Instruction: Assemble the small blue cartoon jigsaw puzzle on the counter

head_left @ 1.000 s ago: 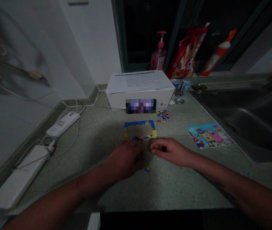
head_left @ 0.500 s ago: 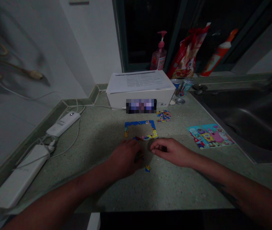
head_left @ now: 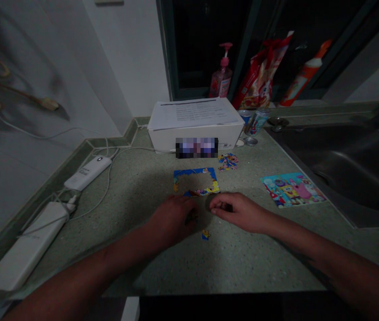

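Observation:
A jigsaw border (head_left: 194, 171), partly assembled with a bare middle, lies on the counter in front of me. My left hand (head_left: 176, 216) is curled at its lower left edge, fingertips by a dark blue and red part of the border. Small yellowish jigsaw pieces (head_left: 193, 215) show between thumb and fingers; the grip itself is mostly hidden. My right hand (head_left: 238, 210) rests on its side just right of the left one, fingers loosely curled, nothing visible in them. A loose blue and yellow jigsaw piece (head_left: 205, 235) lies on the counter below both hands.
A pile of jigsaw pieces (head_left: 228, 161) lies beyond the border, near a phone (head_left: 196, 148) leaning on a white box (head_left: 162, 139). A cartoon picture sheet (head_left: 293, 189) is at right, before the sink (head_left: 343, 165). Power strip (head_left: 30, 245), power bank (head_left: 88, 172) and cables lie left.
My left hand shifts very slightly, and less of the pieces under it shows. The right hand stays put.

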`<action>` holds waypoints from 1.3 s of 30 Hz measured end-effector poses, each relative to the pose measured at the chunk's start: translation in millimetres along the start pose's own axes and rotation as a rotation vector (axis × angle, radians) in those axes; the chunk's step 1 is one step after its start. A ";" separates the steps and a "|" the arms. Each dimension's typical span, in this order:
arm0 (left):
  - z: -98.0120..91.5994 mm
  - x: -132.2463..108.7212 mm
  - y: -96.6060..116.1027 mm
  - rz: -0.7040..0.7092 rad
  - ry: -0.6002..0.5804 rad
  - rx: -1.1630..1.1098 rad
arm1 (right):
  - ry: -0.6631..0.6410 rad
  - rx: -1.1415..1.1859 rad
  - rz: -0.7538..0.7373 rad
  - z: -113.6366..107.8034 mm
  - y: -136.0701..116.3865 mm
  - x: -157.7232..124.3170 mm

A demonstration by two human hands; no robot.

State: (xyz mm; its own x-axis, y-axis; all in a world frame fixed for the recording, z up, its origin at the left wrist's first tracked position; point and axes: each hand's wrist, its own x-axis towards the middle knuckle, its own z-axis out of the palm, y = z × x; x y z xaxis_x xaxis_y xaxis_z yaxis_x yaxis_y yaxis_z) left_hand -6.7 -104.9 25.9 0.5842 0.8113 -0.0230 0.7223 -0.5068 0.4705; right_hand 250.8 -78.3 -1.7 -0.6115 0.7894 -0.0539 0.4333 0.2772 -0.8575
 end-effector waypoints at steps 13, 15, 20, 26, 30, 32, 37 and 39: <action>-18.3 13.6 -46.8 -0.274 0.071 -0.176 | -0.011 0.012 -0.004 0.2 -1.4 0.3; -21.9 15.8 -53.5 -0.308 0.099 -0.164 | -0.008 0.001 -0.005 0.1 -1.7 0.3; -18.5 16.8 -60.6 -0.285 0.107 -0.149 | -0.004 -0.009 -0.008 0.4 -0.1 0.3; -13.2 17.6 -62.2 -0.283 0.140 -0.142 | -0.005 -0.002 -0.004 0.8 0.5 0.2; -13.8 19.6 -57.7 -0.324 0.148 -0.098 | -0.002 -0.007 0.001 0.7 0.4 -0.3; -12.7 20.3 -56.5 -0.313 0.154 -0.071 | -0.003 -0.012 -0.003 0.6 0.1 -0.4; -7.7 21.1 -58.5 -0.238 0.168 -0.043 | 0.001 -0.014 -0.008 0.5 -0.8 -0.4; -8.3 20.9 -58.1 -0.245 0.161 -0.043 | 0.003 -0.017 -0.012 0.4 -0.9 -0.5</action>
State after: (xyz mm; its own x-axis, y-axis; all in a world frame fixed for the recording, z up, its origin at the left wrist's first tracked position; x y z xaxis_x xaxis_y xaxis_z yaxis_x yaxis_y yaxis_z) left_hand -39.6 -56.1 5.4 0.3260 0.9454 -0.0021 0.8162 -0.2803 0.5053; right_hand 250.4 -79.2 -1.2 -0.6144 0.7878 -0.0423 0.4373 0.2955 -0.8494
